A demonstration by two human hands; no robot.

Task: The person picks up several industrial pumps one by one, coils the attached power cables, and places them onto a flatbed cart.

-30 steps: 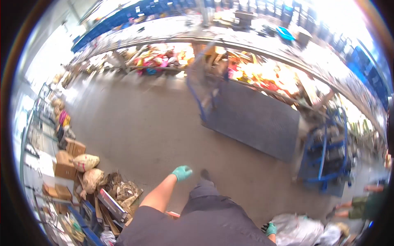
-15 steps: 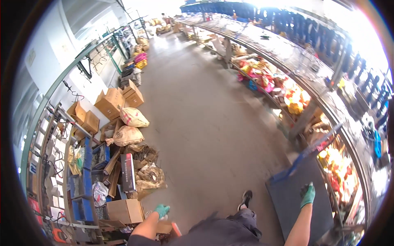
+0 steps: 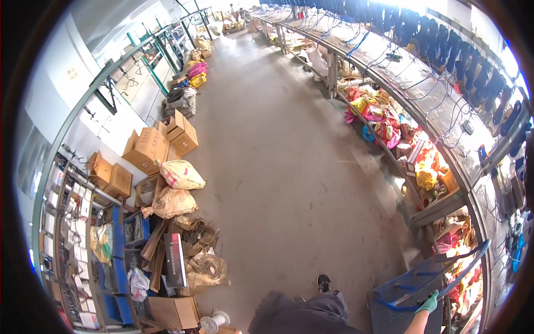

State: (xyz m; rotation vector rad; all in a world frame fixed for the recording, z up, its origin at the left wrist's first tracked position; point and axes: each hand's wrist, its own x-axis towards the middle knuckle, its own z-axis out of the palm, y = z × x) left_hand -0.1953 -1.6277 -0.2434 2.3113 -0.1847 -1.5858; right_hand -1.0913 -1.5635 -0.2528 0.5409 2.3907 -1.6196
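My right hand (image 3: 428,303), in a green glove, is at the lower right with its fingers curled on the blue metal handle (image 3: 457,269) of a flat cart. The handle frame has several crossbars and leans low over the cart's dark platform (image 3: 378,318). The platform lies beside the bench on the right. My left hand does not show; the lower edge of the picture cuts off that side. A white plastic spool (image 3: 214,322) is near the lower edge, left of my legs.
Along the left are blue bins (image 3: 117,278), cardboard boxes (image 3: 147,150), tied sacks (image 3: 182,175) and a rack (image 3: 67,222). A long bench (image 3: 423,83) runs down the right, with bags (image 3: 384,119) on its lower shelf. Grey floor (image 3: 278,139) stretches between the two sides.
The blue handle has swung down and nearer, and my right hand, earlier apart from it over the platform, now grips it. My left hand has left the view. The white spool has come into view.
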